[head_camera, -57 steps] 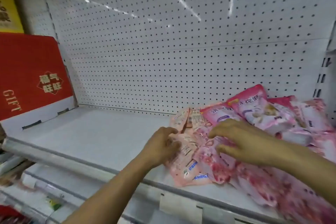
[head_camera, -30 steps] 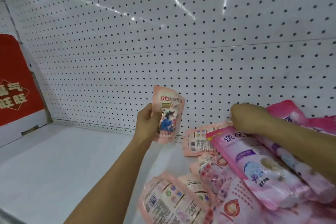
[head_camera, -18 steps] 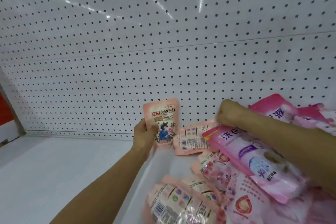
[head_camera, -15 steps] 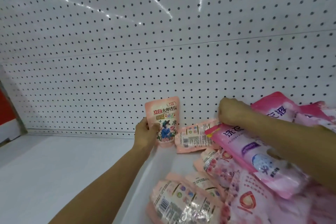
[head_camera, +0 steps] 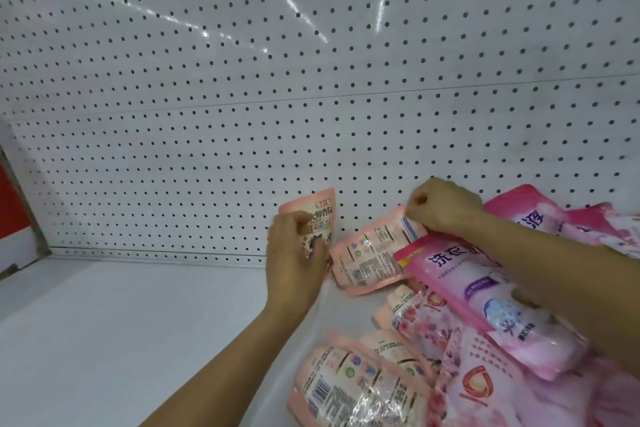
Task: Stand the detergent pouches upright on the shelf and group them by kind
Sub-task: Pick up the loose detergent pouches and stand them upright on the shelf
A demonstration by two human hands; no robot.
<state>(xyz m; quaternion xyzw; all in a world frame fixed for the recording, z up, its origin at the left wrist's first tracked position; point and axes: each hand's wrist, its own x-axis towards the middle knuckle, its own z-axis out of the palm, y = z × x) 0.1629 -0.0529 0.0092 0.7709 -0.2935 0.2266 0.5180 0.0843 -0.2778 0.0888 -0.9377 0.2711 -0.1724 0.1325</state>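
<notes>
While my left hand (head_camera: 294, 263) covers the lower front of a small peach pouch (head_camera: 317, 218), I can see that pouch standing upright at the back of the white shelf (head_camera: 121, 329), its long axis vertical, top seal up, printed face turned toward me and its back against the pegboard wall (head_camera: 311, 97). My fingers lie together across its left side and lower half; motion blur keeps me from telling whether they clamp it or only rest on it.

My right hand (head_camera: 440, 208) is closed into a fist, pinching the upper corner of a second peach pouch (head_camera: 370, 253). That one is tilted, long axis running from lower left up to the right, its barcode and fine-print back facing me, lower edge touching the shelf just beside the upright pouch.

A big pink pouch (head_camera: 485, 298) with white lettering lies over the second pouch's right end, long axis slanting from upper left down to the right, partly under my right forearm. More peach pouches (head_camera: 353, 388) lie flat near the front, backs up, beside a floral one (head_camera: 415, 315). Further pink pouches (head_camera: 526, 215) are heaped at the far right. A red box (head_camera: 14, 211) edges in at the left.
</notes>
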